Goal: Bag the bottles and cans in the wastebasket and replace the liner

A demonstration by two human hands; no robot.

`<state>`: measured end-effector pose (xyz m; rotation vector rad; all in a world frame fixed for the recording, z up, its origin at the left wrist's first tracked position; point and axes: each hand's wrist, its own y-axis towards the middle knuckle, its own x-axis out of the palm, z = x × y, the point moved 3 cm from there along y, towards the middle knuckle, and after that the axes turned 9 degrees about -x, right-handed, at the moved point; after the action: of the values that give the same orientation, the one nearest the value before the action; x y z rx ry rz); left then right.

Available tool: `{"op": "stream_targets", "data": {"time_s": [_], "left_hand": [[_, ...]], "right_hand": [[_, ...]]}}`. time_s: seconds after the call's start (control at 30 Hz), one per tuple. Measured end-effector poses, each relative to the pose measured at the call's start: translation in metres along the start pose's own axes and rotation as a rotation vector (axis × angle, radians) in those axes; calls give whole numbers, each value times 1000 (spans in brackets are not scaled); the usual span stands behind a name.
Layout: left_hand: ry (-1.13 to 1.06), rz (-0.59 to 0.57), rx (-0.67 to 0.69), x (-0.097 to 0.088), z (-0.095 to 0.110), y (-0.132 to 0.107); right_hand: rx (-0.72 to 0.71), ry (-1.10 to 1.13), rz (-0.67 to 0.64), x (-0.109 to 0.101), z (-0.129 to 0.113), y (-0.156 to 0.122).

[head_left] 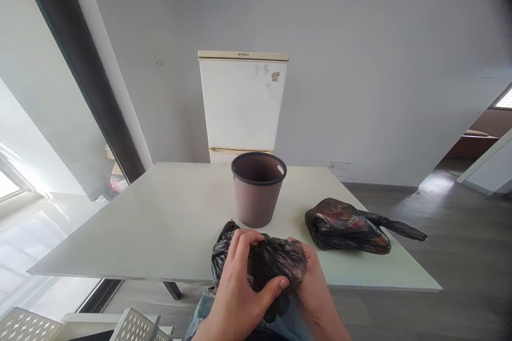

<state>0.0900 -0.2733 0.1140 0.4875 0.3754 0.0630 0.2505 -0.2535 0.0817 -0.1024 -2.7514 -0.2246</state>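
1. Presently, my left hand (pixel 236 282) is clamped on the black bag (pixel 272 264): the fingers curl over its top and the thumb presses into its near face.
2. My right hand (pixel 314 282) grips the same bag from the right. Its fingers wrap under and behind the plastic and are mostly hidden, but the hold is closed on it.
3. Black bag: crumpled into a loose bundle, directly in front of the bin (pixel 258 192), at the near edge of the table (pixel 140 224). One fold reaches up close to the bin's base; I cannot tell whether it touches.
4. Bin: dull mauve plastic with a dark rim, upright and open-topped, with a handle slot in the rim on its right side.
5. Full bag (pixel 346 226): black, lying on its side to the right of the bin and apart from it. Its twisted tail points away from the bin and overhangs the table edge. Something reddish shows through the plastic.
6. Table: white and flat, carrying the bin and the full bag.
7. Fridge (pixel 242 106): white, two doors, straight behind the bin against the grey wall, with a chipped patch near its top right corner.
8. Jeans (pixel 200 309): visible in front of the bin, beneath my hands.
9. Chairs (pixel 24 325): white perforated backs, in front of the bin and well to its left, below table level.
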Motion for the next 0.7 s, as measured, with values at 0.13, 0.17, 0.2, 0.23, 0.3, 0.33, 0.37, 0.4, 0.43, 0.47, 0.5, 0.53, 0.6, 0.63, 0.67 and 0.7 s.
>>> {"op": "stream_targets", "data": {"time_s": [0.13, 0.17, 0.2, 0.23, 0.3, 0.33, 0.37, 0.4, 0.43, 0.47, 0.5, 0.53, 0.6, 0.63, 0.67, 0.7], "left_hand": [[-6, -113, -127, 9, -17, 8], [-20, -100, -89, 6, -19, 10], [-26, -64, -44, 0, -20, 12], [-20, -13, -9, -8, -22, 14], [29, 100, -9, -27, -26, 16], [64, 150, -33, -36, -28, 18], [99, 190, -57, -44, -31, 20], [131, 222, -73, -51, -34, 21], [161, 238, -75, -57, -36, 23], [188, 242, -57, -60, -38, 25], [215, 238, -25, -63, -40, 27], [242, 235, 11, -64, -41, 29], [300, 249, 76, -65, -44, 31], [330, 269, 88, -65, -45, 31], [353, 291, 80, -65, -46, 31], [357, 303, 48, -65, -48, 31]], "right_hand": [[49, 76, 0, 5, 1, 3], [47, 83, 0, 2, 0, 5], [33, 72, -1, -3, -1, 7], [3, 44, 0, -9, -3, 10], [-88, -79, 27, -26, -9, 15], [-147, -182, 53, -36, -13, 17], [-218, -309, 81, -45, -17, 19], [-304, -452, 104, -54, -22, 21], [-409, -597, 114, -60, -29, 22], [-530, -732, 107, -65, -35, 22], [-660, -847, 77, -67, -42, 22], [-779, -944, 23, -67, -47, 21], [-919, -1102, -120, -66, -54, 19], [-931, -1165, -190, -65, -55, 19], [-911, -1212, -247, -65, -55, 19], [-869, -1239, -278, -65, -55, 19]]}}
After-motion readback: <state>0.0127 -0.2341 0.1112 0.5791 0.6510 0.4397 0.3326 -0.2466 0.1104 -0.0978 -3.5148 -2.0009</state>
